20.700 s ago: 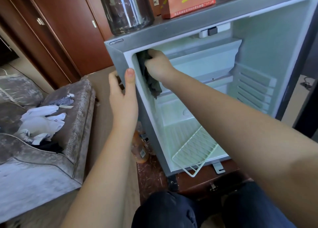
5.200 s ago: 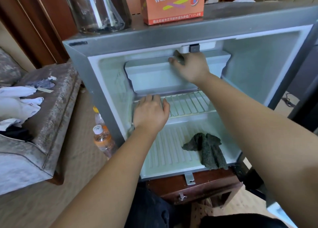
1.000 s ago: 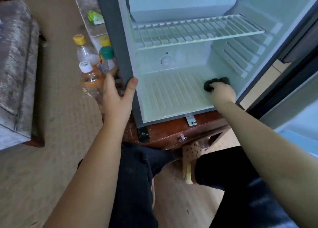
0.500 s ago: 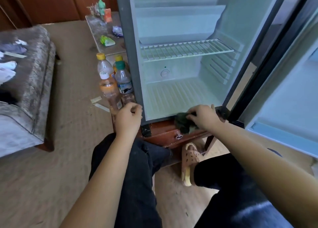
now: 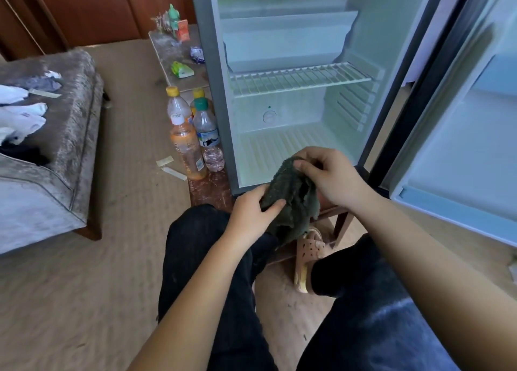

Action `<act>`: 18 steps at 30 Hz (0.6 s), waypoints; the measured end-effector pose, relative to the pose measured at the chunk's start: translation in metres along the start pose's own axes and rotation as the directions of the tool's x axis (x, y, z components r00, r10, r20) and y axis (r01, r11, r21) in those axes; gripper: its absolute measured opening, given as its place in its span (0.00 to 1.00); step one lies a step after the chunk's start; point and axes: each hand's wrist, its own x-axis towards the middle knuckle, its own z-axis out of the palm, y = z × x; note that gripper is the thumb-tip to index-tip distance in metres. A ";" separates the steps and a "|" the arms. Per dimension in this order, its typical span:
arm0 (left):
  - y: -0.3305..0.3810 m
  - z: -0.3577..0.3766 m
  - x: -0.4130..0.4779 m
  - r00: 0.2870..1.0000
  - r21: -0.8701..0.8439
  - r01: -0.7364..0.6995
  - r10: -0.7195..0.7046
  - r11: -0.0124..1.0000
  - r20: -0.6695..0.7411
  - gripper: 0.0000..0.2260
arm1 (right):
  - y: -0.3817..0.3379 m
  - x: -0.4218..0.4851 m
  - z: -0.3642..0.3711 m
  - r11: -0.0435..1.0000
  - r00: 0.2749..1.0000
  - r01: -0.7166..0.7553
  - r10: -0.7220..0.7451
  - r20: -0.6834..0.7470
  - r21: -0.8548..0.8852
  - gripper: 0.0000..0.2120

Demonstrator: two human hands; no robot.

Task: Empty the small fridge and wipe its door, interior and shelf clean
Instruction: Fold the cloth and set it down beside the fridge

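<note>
Beige woven carpet [image 5: 84, 300] covers the floor, bright with daylight. Well left of the fingers [image 5: 303, 165] stands a grey velvet sofa [image 5: 70, 135] on wooden feet. Beyond them, up and to the left, red-brown wooden panels [image 5: 92, 9] line the wall, with a low mottled grey tabletop [image 5: 167, 51] before them.

A lived-in home room: upholstered sofa [image 5: 72, 135] with socks [image 5: 28, 116], carpet [image 5: 84, 300], wooden doors [image 5: 92, 6], small fridge [image 5: 215, 90].
</note>
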 end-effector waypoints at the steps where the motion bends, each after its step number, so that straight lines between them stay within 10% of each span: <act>1: 0.003 -0.002 0.000 1.000 0.012 -0.008 0.008 1.000 -0.012 0.10 | 0.002 -0.002 -0.003 0.999 1.000 -0.025 0.025 0.005 0.036 0.06; 18: 0.025 -0.048 0.011 0.991 0.137 -0.043 0.060 0.990 -0.123 0.02 | 0.030 -0.031 -0.015 0.997 0.998 -0.070 0.070 -0.003 0.036 0.08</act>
